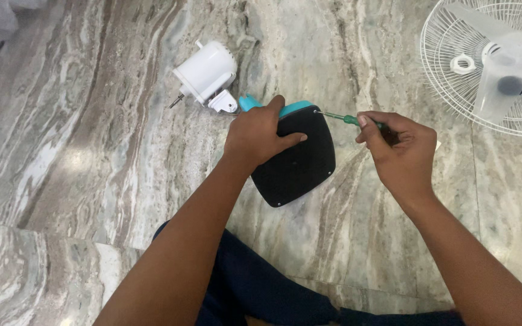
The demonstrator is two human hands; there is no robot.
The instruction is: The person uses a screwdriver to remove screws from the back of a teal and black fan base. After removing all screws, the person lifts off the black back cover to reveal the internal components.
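Hands gripping black base [300, 163] and screwdriver [339, 117], white motor [206, 72], fan grille [454, 78] nearby

Two hands: left hand [260, 134] and right hand [397, 151]. Under the fingers lies one fan base [300, 163]; between fingertips, one screwdriver [341, 118]. Beyond them: one motor [206, 75], one fan guard [490, 60].

black base [297, 163], green screwdriver [348, 119], white motor [206, 72]

A black, rounded-square fan base [300, 163] with teal edging lies underside-up on the floor, a green-handled screwdriver [348, 119] at its corner.
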